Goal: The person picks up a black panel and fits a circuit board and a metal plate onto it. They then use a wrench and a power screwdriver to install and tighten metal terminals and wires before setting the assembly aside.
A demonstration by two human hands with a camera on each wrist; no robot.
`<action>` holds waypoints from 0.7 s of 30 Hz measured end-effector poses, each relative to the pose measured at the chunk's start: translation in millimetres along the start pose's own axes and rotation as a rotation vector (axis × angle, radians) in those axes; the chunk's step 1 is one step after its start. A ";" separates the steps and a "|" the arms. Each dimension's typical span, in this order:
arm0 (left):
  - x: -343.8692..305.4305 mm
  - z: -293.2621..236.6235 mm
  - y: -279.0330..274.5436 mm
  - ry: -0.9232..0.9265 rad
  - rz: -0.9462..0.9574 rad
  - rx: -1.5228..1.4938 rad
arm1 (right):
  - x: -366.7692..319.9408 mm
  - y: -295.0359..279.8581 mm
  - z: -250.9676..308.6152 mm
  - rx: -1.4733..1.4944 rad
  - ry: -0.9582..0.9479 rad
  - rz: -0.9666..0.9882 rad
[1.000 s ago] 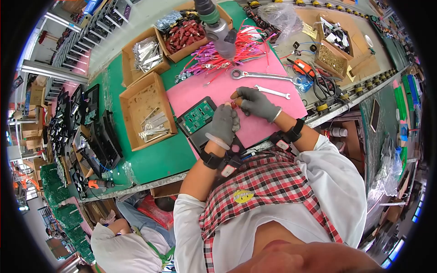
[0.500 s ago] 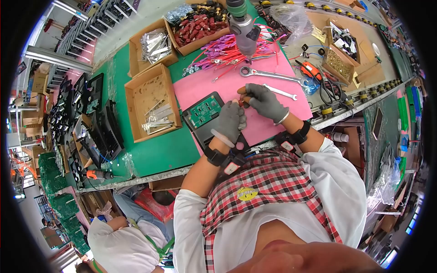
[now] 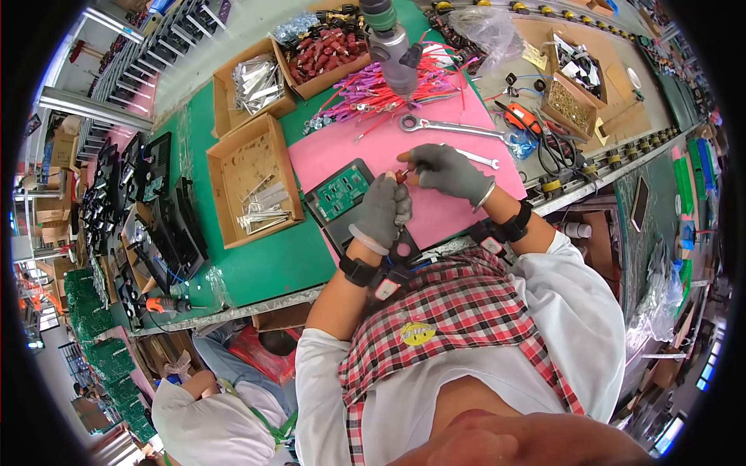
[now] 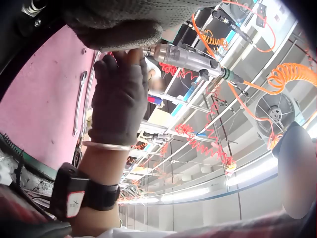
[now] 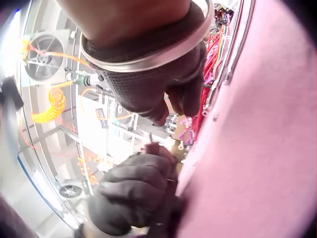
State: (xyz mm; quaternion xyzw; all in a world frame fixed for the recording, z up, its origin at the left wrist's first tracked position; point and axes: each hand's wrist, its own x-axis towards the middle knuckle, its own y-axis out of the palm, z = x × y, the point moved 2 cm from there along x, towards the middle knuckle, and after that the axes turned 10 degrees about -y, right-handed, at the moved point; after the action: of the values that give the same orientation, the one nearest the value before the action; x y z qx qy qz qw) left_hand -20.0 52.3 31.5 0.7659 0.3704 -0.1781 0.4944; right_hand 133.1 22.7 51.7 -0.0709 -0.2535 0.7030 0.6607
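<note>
My gloved left hand (image 3: 381, 211) grips a small dark red part (image 3: 401, 176) at its top, over the pink mat's near side. In the right wrist view a thin metal stud points up from this red part (image 5: 151, 148). Close over the stud are the bent fingers of my gloved right hand (image 3: 449, 172); whether they pinch something small I cannot tell. Bare fingertips show past the right glove. Beside the left hand lies a black casing (image 3: 342, 230) with a green circuit board (image 3: 340, 196) in it, partly covered by that hand.
A ratchet wrench (image 3: 458, 127) and a smaller wrench (image 3: 480, 159) lie on the pink mat (image 3: 326, 149). Red and purple wires (image 3: 381, 92) heap behind, under a hanging power driver (image 3: 396, 66). Cardboard boxes of red parts (image 3: 322, 58) and metal pieces (image 3: 258, 84) stand left, near another box (image 3: 225, 175).
The right hand's index finger and thumb have spread a little around the red part, which shows more plainly. The left hand keeps its grip. The head view swung slightly and came back.
</note>
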 end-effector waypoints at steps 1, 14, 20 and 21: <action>-2.2 -2.0 1.5 0.000 0.014 0.022 | 1.0 0.8 6.0 0.019 0.069 0.045; -72.7 -6.3 -33.4 0.142 -0.048 0.060 | -10.4 2.1 -20.7 -0.663 -0.078 0.140; -128.4 8.8 -73.8 0.249 -0.250 0.003 | -9.1 21.8 18.2 -0.575 0.157 0.235; -131.9 14.4 -83.2 0.274 -0.269 -0.004 | -11.8 32.1 23.2 -0.478 0.234 0.292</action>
State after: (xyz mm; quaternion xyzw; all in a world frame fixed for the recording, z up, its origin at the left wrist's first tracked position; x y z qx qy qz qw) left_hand -167.9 7.6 57.3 0.7255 0.5338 -0.1356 0.4127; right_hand 95.7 5.2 54.4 -0.3407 -0.3211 0.6980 0.5419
